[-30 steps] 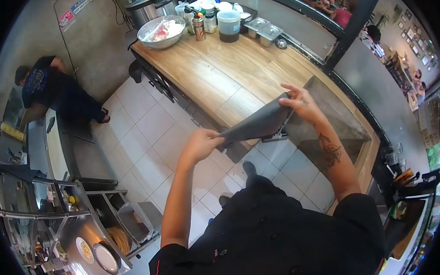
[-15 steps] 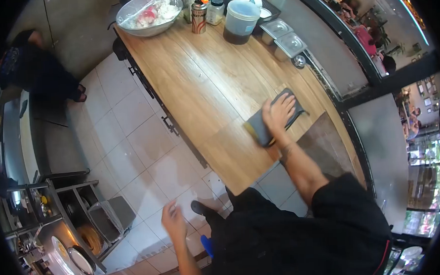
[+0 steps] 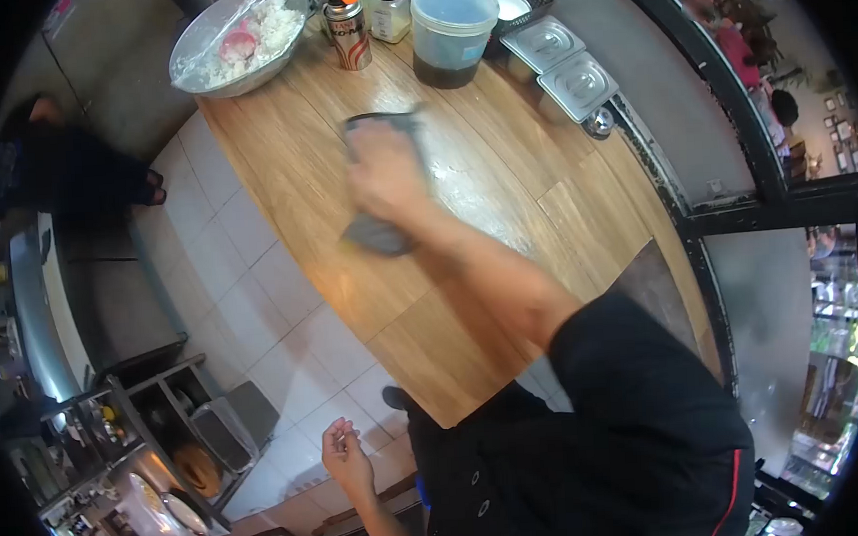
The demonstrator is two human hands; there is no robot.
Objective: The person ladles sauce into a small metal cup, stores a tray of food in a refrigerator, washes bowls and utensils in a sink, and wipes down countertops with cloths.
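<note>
My right hand point(image 3: 387, 173), blurred by motion, presses a folded grey cloth point(image 3: 377, 234) onto the wooden tabletop point(image 3: 471, 334). Part of the cloth sticks out beyond the fingers and part below the palm. A wet sheen shows on the wood just right of the hand. My left hand point(image 3: 348, 455) hangs low over the floor beside the table's near corner. Its fingers are loosely curled and a little apart, and nothing shows in them.
At the table's far end stand a bowl of rice under plastic film point(image 3: 243, 45), a gas canister point(image 3: 348, 37), a spice jar point(image 3: 390, 13), a plastic tub point(image 3: 451, 34) and lidded metal containers point(image 3: 574, 81). Another person point(image 3: 64, 161) stands at the left, near a shelf rack point(image 3: 156, 428).
My right hand has swept the cloth from the table's near right side leftward and farther up the tabletop. The view has shifted slightly. My left hand has stayed low, its fingers more curled.
</note>
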